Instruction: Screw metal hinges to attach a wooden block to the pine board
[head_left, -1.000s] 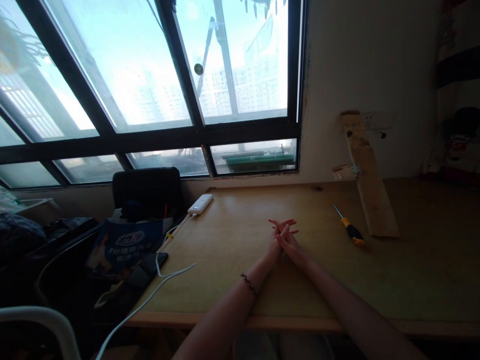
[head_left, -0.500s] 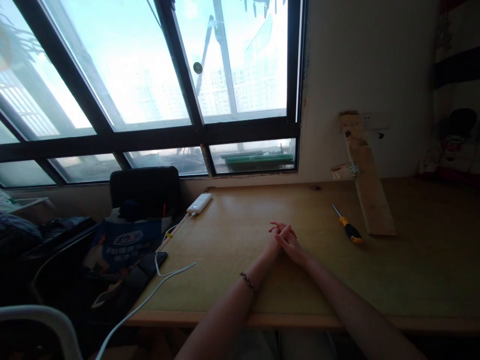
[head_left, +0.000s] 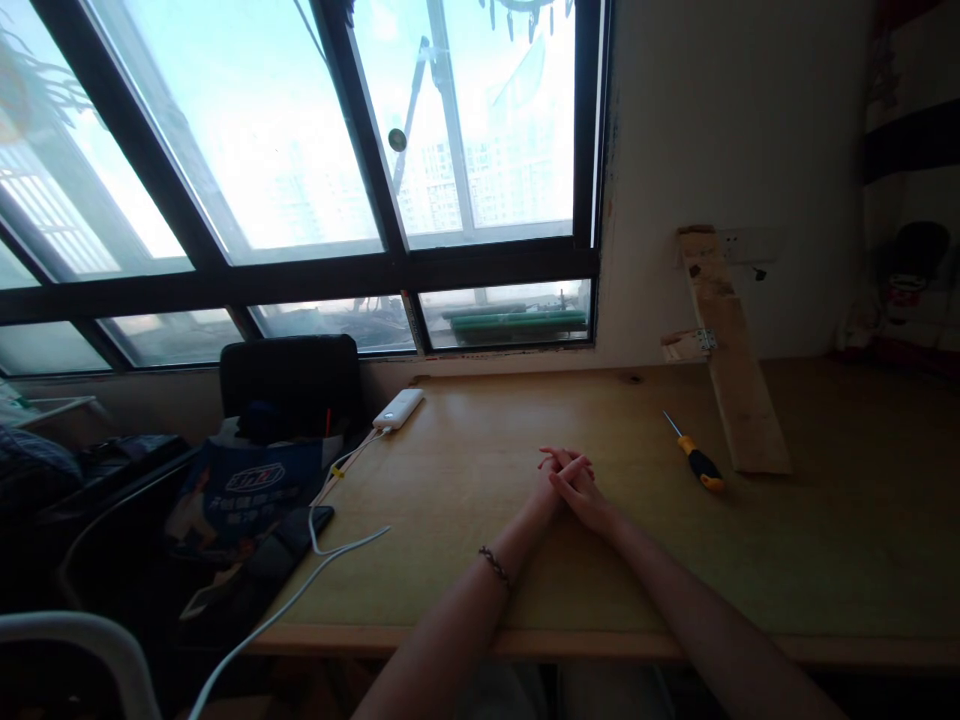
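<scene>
White power bank (head_left: 399, 409): on the far left of the tabletop (head_left: 465, 560), a white cable (head_left: 360, 539) at its near end.
Left hand (head_left: 552, 489): braided bracelet (head_left: 494, 566) at the wrist, fingers laced together with the other hand's.
Right hand (head_left: 589, 499): fingers together in that clasp, no object visible; nearer to the screwdriver.
Yellow-and-black screwdriver (head_left: 699, 460): on the tabletop, right of the fingers, long axis slanting, tip away and leftward, handle toward the person.
Wooden board (head_left: 742, 380): just beside the screwdriver, metal hinge (head_left: 706, 340) on its left edge.
</scene>
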